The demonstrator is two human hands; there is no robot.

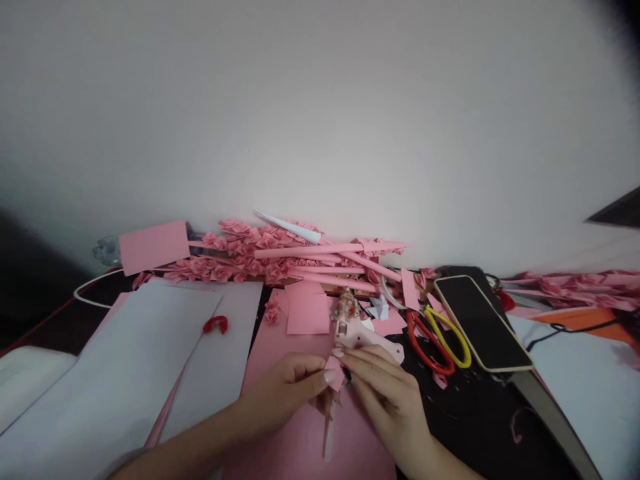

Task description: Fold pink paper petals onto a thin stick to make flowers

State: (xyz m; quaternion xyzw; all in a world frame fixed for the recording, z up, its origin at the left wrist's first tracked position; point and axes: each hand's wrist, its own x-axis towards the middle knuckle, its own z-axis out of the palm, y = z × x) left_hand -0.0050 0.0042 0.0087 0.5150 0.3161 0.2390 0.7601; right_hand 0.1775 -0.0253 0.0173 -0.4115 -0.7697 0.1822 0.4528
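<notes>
A small folded piece of pink paper [335, 373] is pinched between the thumb and fingers of my left hand [287, 390]. My right hand [387, 390] meets it from the other side, its fingertips at the paper's upper edge and its lower fingers partly hidden. Just beyond my fingers lies a pale pink glue gun [357, 332], its tip crusted and pointing away. Below the paper a pale translucent stick [329, 437] points toward me. Under both hands is a large pink sheet [300, 443], with a pink paper square [307, 313] farther back.
Pink paper flowers and rolled tubes [330, 252] are heaped along the wall. Red-and-yellow-handled scissors [440, 340] and a phone [483, 323] lie at right. White sheets [135, 360] cover the left side, with a red curled object [215, 325] on them.
</notes>
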